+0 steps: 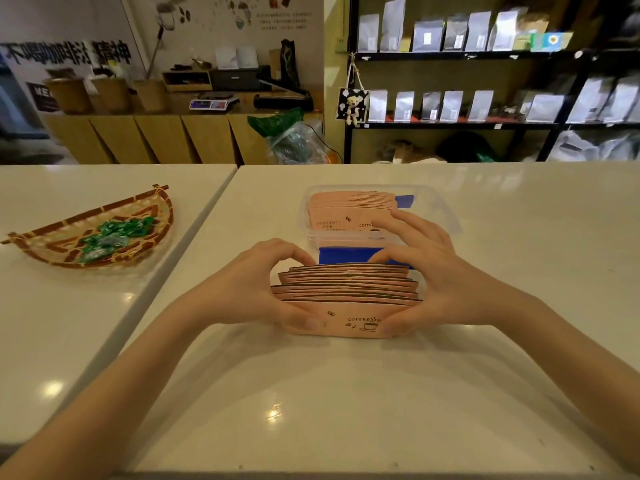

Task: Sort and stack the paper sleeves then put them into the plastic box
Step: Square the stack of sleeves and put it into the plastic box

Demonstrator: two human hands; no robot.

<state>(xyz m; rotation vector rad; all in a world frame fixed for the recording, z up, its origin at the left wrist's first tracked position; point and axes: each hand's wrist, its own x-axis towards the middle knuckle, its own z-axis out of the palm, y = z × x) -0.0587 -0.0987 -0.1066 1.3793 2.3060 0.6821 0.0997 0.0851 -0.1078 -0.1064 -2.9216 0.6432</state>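
A thick stack of pink paper sleeves (348, 289) stands on edge on the white table, its front sleeve printed with a coffee cup. My left hand (258, 282) presses the stack's left end and my right hand (427, 271) presses its right end, thumbs on the front sleeve. Just behind it sits the clear plastic box (438, 209) with a blue base. Inside the box another row of pink sleeves (346, 207) leans upright on the left side.
A woven half-round basket (45, 242) with green-wrapped candies lies on the neighbouring table at the left. A seam between the two tables runs diagonally left of my hands. Shelves with bags and a wooden counter stand beyond the far table edge.
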